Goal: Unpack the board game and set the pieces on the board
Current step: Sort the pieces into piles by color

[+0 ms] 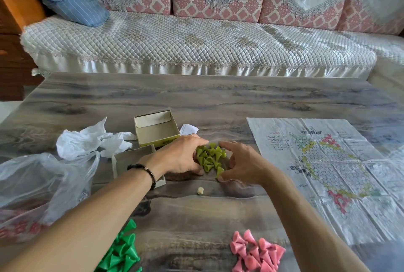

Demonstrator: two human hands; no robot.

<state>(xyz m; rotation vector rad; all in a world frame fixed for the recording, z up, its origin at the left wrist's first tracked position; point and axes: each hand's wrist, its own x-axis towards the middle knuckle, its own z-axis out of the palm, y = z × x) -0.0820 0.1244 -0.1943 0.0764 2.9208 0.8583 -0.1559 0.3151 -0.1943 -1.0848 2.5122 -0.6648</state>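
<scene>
A heap of olive-green cone pieces lies on the table's middle. My left hand cups its left side and my right hand cups its right side, fingers curved around the heap. A bright green pile sits at the near edge, a pink pile to its right. The unfolded paper board lies flat on the right, with no pieces on it. A small white die rests between my forearms.
An open box tray stands behind my left hand, with a second tray partly under my left wrist. Crumpled white paper and a plastic bag lie at left. A sofa runs behind the table.
</scene>
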